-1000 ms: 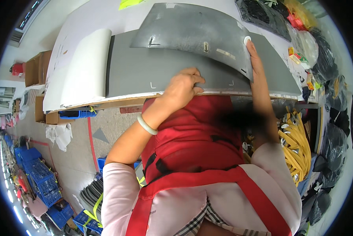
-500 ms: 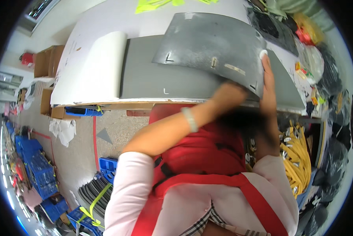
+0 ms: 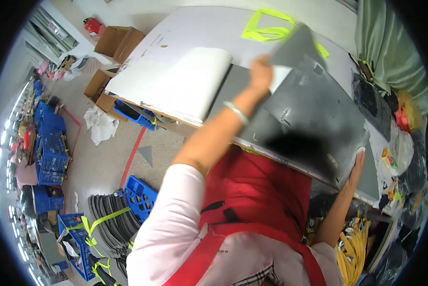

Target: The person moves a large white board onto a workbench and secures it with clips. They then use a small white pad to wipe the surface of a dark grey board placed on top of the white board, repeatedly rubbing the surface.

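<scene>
A stiff dark grey panel (image 3: 314,102) with small slots lies slanted over the grey sheet material (image 3: 232,83) on the table. My right hand (image 3: 356,168) is closed on the panel's right edge, with something small and white at the thumb. My left hand (image 3: 261,74), blurred by motion, is closed at the panel's far left side. Its fingers appear to hold a raised grey sheet (image 3: 297,45) whose pale underside shows beside them. A dark blur covers the panel's near middle.
A folded-back white sheet (image 3: 195,78) covers the table's left part. Neon yellow strips (image 3: 266,33) lie at the back. Cardboard boxes (image 3: 118,43) and blue crates (image 3: 52,150) stand left. Bundled dark pieces (image 3: 111,214) are near my left arm; yellow straps (image 3: 352,252) hang lower right.
My view has turned, shifting the table rightward. My left hand has moved from the panel's near edge to its far left side, where a grey sheet is now raised. My right hand stays on the panel.
</scene>
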Tool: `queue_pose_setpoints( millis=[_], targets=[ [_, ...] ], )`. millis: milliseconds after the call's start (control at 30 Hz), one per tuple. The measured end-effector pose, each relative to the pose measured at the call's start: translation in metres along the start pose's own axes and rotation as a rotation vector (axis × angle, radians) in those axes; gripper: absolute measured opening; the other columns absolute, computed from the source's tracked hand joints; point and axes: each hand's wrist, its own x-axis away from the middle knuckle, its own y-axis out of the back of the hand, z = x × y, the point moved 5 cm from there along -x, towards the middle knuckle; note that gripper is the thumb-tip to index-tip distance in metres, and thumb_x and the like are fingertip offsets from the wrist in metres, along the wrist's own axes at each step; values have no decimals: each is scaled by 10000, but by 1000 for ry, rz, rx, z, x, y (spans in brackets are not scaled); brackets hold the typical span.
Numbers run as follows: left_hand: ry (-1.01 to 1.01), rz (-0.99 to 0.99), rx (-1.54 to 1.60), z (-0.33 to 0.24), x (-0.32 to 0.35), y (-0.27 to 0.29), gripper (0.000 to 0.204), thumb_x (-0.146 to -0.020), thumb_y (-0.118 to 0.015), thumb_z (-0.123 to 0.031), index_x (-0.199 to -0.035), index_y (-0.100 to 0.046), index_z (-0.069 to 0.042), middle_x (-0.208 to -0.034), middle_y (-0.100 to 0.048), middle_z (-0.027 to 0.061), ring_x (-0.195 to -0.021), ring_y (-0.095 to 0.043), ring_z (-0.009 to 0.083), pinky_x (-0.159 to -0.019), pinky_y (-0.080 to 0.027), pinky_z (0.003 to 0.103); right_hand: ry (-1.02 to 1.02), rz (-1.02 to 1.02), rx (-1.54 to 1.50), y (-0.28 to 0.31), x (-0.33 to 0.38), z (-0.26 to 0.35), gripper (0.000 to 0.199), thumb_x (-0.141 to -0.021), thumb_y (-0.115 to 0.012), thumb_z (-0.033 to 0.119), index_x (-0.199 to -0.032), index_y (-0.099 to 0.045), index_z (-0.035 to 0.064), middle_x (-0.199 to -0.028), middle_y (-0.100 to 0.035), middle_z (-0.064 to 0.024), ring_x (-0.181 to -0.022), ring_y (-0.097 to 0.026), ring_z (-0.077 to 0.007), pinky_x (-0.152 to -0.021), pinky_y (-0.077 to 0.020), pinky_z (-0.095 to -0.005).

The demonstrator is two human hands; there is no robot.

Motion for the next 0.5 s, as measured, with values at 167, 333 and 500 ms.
queue_pose_setpoints(
  millis=[167,333,500],
  targets=[
    [255,-266,-121,109,-142,263,287,-933,-515,-196,-882,-638,58,-806,-661,170,-728,-645,251,-648,-492,416,-8,-77,143,7,-5,-21,488,-977,-525,308,-1346,-446,-1,-1328,-500,-103,-1215,-483,-196,-1037,-371,-320],
    [634,-285,555,194,-108,383,369,-914,-576,-55,-1230,-453,90,-1167,-588,191,-1036,-617,330,-872,-546,468,-11,-132,256,19,-13,-24,497,-976,-527,313,-1351,-444,-2,-1335,-496,-103,-1221,-478,-197,-1042,-364,-319],
    [817,-405,571,254,-30,393,401,-848,-618,55,-1215,-464,105,-1193,-562,211,-1009,-607,347,-868,-546,481,-9,-168,379,24,-18,-22,506,-974,-528,318,-1355,-441,-3,-1341,-492,-104,-1227,-473,-198,-1047,-356,-318]
  ],
)
